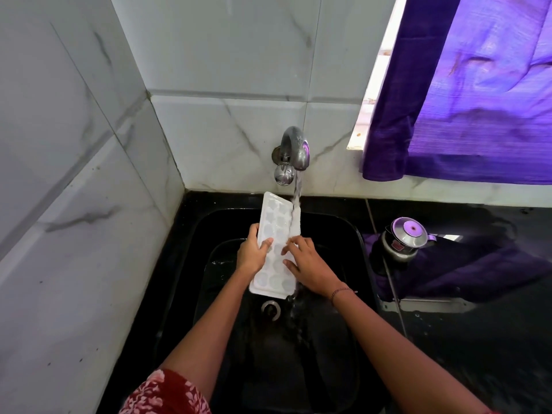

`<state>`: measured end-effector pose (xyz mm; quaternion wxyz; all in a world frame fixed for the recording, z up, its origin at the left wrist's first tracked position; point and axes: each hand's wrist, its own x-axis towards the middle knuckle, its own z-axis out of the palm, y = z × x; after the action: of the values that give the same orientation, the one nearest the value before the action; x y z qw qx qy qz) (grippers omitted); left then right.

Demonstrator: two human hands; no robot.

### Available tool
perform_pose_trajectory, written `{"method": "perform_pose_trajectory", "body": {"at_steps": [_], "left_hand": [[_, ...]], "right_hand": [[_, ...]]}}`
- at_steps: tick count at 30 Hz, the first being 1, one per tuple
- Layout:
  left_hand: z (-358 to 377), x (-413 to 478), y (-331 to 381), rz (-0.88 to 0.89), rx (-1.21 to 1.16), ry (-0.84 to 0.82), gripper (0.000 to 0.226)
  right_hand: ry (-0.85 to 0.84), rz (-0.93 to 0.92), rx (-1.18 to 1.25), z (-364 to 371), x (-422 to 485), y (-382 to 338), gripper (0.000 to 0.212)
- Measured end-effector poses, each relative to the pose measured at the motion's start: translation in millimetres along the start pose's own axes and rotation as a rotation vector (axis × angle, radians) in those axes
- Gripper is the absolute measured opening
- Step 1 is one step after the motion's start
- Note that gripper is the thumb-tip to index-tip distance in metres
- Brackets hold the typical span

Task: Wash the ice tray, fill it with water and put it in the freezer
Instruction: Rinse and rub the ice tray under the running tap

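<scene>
Over at nine o'clock there's only the grey tiled wall, so eyes go to the middle, where the left hand has the ice tray by its long left edge, thumb laid over the top and fingers wrapped round the side: a firm hold. The tray is up in the air over the black sink, cups facing up and its far end tipped towards twelve o'clock, right under the tap. The tap is on, and the water strikes the tray's far right edge and runs off at the near end towards the drain at six o'clock. At three o'clock of the tray, the right hand lies over the cups with fingers stretched flat, pressing on the plastic rather than gripping; I read that as rubbing it clean. Further out at three o'clock a steel pot stands on the wet counter, with a purple curtain up at two o'clock. So we're in the first stage, the washing. Whether any soap is involved, I can't tell. The tray must then be levelled and filled, then carried to a freezer, which is nowhere in view.
</scene>
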<state>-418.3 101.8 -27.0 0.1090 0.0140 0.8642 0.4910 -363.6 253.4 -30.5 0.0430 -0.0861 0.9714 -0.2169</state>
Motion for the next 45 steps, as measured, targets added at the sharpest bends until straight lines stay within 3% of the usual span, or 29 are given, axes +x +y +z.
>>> {"method": "perform_pose_trajectory", "body": {"at_steps": [6,11,17,23,30,45], "left_hand": [[-8.5,-13.5,-14.4,0.223,0.493,0.058,0.038],[-9.2,-21.0,-18.3,0.257,0.657,0.117,0.040],[-9.4,-23.2,-24.1,0.142,0.317,0.160,0.037],[-10.2,-23.9,-18.9,-0.027,-0.069,0.074,0.029],[-1.4,-23.2,-23.9,-0.121,-0.245,0.011,0.028],[4.3,-20.5,-18.1,-0.190,-0.434,-0.002,0.033]], "right_hand": [[-0.060,0.053,-0.018,7.6,3.4,-9.5,0.032],[-0.050,0.113,-0.070,11.8,6.7,-11.9,0.031],[0.024,0.174,-0.115,8.1,11.8,-13.9,0.036],[0.104,0.206,-0.175,3.2,11.0,-11.3,0.035],[0.138,0.161,-0.272,-3.3,7.5,-5.0,0.032],[0.039,0.096,-0.456,-16.1,2.4,-2.5,0.035]]}}
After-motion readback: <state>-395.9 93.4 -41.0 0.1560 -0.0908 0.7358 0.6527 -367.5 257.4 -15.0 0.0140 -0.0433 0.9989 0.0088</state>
